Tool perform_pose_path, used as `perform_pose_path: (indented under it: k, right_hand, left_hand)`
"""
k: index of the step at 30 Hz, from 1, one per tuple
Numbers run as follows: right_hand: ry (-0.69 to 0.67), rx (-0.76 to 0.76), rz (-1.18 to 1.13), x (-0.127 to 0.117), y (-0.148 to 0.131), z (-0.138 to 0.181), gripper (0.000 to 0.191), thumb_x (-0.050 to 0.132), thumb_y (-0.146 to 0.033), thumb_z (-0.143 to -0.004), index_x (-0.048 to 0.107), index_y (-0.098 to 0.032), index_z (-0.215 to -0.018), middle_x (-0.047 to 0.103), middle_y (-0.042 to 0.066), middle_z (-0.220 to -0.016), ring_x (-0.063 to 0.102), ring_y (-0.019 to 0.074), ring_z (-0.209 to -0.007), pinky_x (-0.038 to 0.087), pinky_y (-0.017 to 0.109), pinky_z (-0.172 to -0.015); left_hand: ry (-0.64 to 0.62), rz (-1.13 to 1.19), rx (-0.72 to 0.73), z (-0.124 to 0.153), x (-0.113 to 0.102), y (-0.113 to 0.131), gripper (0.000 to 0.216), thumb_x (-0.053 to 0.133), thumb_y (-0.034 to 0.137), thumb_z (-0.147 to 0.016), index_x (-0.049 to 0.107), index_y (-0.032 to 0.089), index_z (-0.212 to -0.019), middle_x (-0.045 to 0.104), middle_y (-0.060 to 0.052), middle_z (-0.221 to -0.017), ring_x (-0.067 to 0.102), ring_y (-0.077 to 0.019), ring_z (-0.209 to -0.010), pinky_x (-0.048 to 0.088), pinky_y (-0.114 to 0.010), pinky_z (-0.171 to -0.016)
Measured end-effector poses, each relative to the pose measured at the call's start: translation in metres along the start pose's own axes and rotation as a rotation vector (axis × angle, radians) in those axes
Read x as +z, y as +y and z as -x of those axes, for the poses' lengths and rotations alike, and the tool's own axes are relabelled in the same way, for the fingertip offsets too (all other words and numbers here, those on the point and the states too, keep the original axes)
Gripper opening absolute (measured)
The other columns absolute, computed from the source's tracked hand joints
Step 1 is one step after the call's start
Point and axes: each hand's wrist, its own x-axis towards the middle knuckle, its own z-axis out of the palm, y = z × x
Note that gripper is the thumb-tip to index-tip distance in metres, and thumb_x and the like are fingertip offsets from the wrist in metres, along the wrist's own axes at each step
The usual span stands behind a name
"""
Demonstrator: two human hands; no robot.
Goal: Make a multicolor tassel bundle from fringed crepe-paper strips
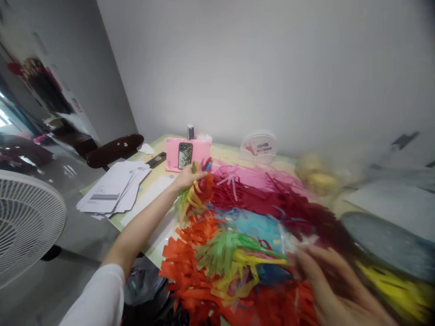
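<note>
My left hand (189, 178) reaches over the table, closed around a bunch of multicoloured paper strips (197, 194) in yellow, orange and green. Close to the camera, my right hand (335, 283) is blurred; its fingers pinch the gathered end of a green and yellow paper tassel (234, 253). Something clear or whitish (295, 240) shows by those fingertips, too smeared to name. Beneath both hands spread fringed paper strips: orange fringe (190, 267), a light blue sheet (258, 224), dark red fringe (251, 197) and pink paper (251, 176) behind.
A pink stand (172, 154) with a phone (185, 155) rests at the table's back. Papers (110, 188) lie left, near a fan (30, 222) and dark chair (117, 149). A white holder (258, 146) stands by the wall. Blurred yellow items (319, 176) sit right.
</note>
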Motion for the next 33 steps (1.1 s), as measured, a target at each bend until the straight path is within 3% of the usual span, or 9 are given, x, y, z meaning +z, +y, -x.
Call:
perform_pose_path:
  k: [2, 4, 6, 8, 13, 18, 23, 28, 33]
  right_hand:
    - [-0.062, -0.027, -0.006, 0.014, -0.022, -0.009, 0.037, 0.073, -0.055, -0.072, 0.068, -0.024, -0.090, 0.070, 0.003, -0.070, 0.066, 0.0202, -0.058, 0.055, 0.030, -0.055]
    - [-0.120, -0.054, -0.011, 0.025, -0.038, -0.019, 0.037, 0.069, -0.053, -0.078, 0.067, -0.022, -0.097, 0.067, 0.000, -0.065, 0.064, 0.0167, -0.056, 0.051, 0.026, -0.054]
    - [-0.171, -0.081, -0.003, 0.033, -0.046, -0.027, 0.035, 0.066, -0.050, -0.081, 0.067, -0.020, -0.100, 0.064, -0.002, -0.060, 0.061, 0.0145, -0.055, 0.048, 0.024, -0.054]
    - [-0.213, -0.099, -0.003, 0.038, -0.048, -0.032, 0.033, 0.066, -0.049, -0.083, 0.066, -0.019, -0.095, 0.062, -0.003, -0.058, 0.057, 0.0130, -0.052, 0.045, 0.024, -0.053]
    - [-0.135, -0.094, -0.032, 0.047, -0.034, -0.034, 0.030, 0.067, -0.047, -0.083, 0.063, -0.018, -0.088, 0.060, -0.003, -0.058, 0.056, 0.0124, -0.053, 0.043, 0.023, -0.053]
    - [-0.091, -0.080, -0.010, 0.046, -0.021, -0.032, 0.032, 0.067, -0.050, -0.081, 0.067, -0.018, -0.088, 0.063, -0.001, -0.060, 0.058, 0.0143, -0.053, 0.046, 0.025, -0.052]
    - [-0.107, -0.088, 0.158, 0.031, -0.019, -0.028, 0.034, 0.066, -0.052, -0.078, 0.075, -0.020, -0.085, 0.074, 0.004, -0.072, 0.064, 0.0170, -0.058, 0.048, 0.026, -0.054]
    - [-0.145, -0.117, 0.204, 0.027, -0.020, -0.022, 0.031, 0.065, -0.050, -0.077, 0.076, -0.021, -0.080, 0.071, 0.002, -0.062, 0.062, 0.0167, -0.050, 0.047, 0.026, -0.049]
    - [-0.131, -0.080, 0.235, 0.025, -0.018, -0.019, 0.032, 0.064, -0.050, -0.078, 0.076, -0.020, -0.081, 0.072, 0.004, -0.066, 0.062, 0.0161, -0.051, 0.044, 0.025, -0.047]
  left_hand:
    - [-0.063, 0.142, 0.038, 0.021, 0.016, 0.033, 0.033, 0.064, 0.046, -0.084, 0.057, 0.014, -0.080, 0.058, 0.002, -0.066, 0.054, -0.0107, -0.060, 0.044, -0.024, -0.061]
    - [-0.272, 0.469, 0.019, 0.040, 0.033, 0.060, 0.038, 0.072, 0.048, -0.076, 0.056, 0.014, -0.080, 0.054, 0.004, -0.062, 0.050, -0.0091, -0.056, 0.040, -0.023, -0.059]
    - [-0.447, 0.656, -0.006, 0.053, 0.048, 0.078, 0.040, 0.075, 0.049, -0.073, 0.055, 0.014, -0.080, 0.054, 0.004, -0.062, 0.049, -0.0086, -0.056, 0.038, -0.023, -0.058]
    - [-0.511, 0.713, -0.034, 0.060, 0.059, 0.088, 0.042, 0.078, 0.048, -0.071, 0.055, 0.014, -0.078, 0.052, 0.004, -0.064, 0.047, -0.0078, -0.057, 0.035, -0.022, -0.058]
    - [-0.418, 0.778, -0.082, 0.062, 0.074, 0.097, 0.045, 0.087, 0.042, -0.061, 0.055, 0.015, -0.076, 0.046, 0.007, -0.065, 0.041, -0.0065, -0.061, 0.033, -0.021, -0.061]
    - [-0.267, 0.837, -0.216, 0.063, 0.079, 0.094, 0.051, 0.089, 0.045, -0.055, 0.061, 0.014, -0.084, 0.056, 0.004, -0.071, 0.050, -0.0100, -0.065, 0.040, -0.023, -0.066]
    - [-0.260, 0.775, -0.275, 0.065, 0.075, 0.079, 0.044, 0.084, 0.050, -0.062, 0.061, 0.014, -0.075, 0.055, 0.003, -0.063, 0.052, -0.0110, -0.061, 0.040, -0.024, -0.063]
    - [-0.282, 0.757, -0.254, 0.068, 0.073, 0.080, 0.043, 0.082, 0.050, -0.065, 0.061, 0.014, -0.073, 0.055, 0.003, -0.063, 0.052, -0.0116, -0.062, 0.039, -0.024, -0.064]
    - [-0.347, 0.719, -0.198, 0.070, 0.071, 0.084, 0.040, 0.078, 0.050, -0.070, 0.063, 0.013, -0.077, 0.054, 0.003, -0.065, 0.049, -0.0109, -0.062, 0.037, -0.024, -0.064]
